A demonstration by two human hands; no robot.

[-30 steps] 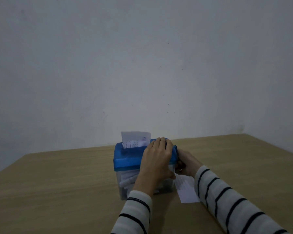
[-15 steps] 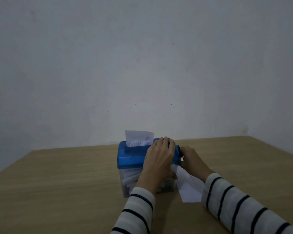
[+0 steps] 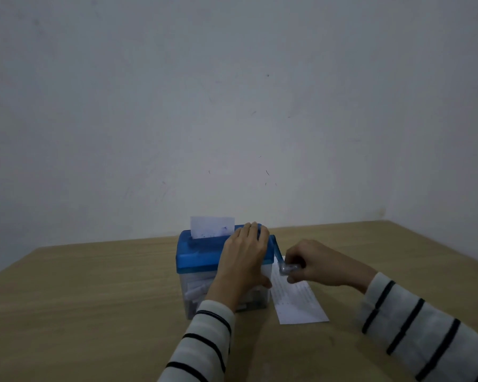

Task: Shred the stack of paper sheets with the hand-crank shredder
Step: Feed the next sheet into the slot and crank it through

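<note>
Shredder (image 3: 204,253) is steadied on the counter (image 3: 94,299) by the flat left hand (image 3: 243,255); its crank (image 3: 283,264) is pinched by the right hand (image 3: 315,263). One sheet (image 3: 211,226) stands half-fed; shreds fill the bin, more sheets (image 3: 295,304) wait beside.

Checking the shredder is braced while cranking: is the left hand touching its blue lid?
Touching. The head view shows the left hand lying flat over the blue lid, fingers draped across its top edge, with no gap visible.

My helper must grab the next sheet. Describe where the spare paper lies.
On the wooden table stands a blue-lidded shredder. The spare paper lies flat just right of it, below the crank-turning right hand; the other sheet stands upright in the slot.
</note>
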